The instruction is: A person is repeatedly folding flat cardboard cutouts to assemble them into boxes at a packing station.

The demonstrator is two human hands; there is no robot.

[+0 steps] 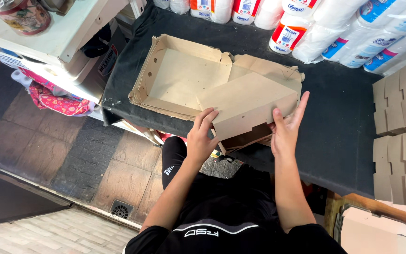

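Your black-clad lap fills the bottom centre of the frame, and both forearms rise from it. Your left hand point(202, 138) curls its fingers over the near left corner of the folded cardboard box point(250, 107), gripping it; your right hand point(287, 129) lies nearly flat and open against the box's right end, fingers pointing up. Your hands hide part of its underside. Its long axis runs left to right, rising slightly toward the right, above the near edge of the dark table point(344, 141). Behind it lies an open cardboard tray point(179, 75). Farther off, paper rolls point(334, 33) are cut by the upper edge.
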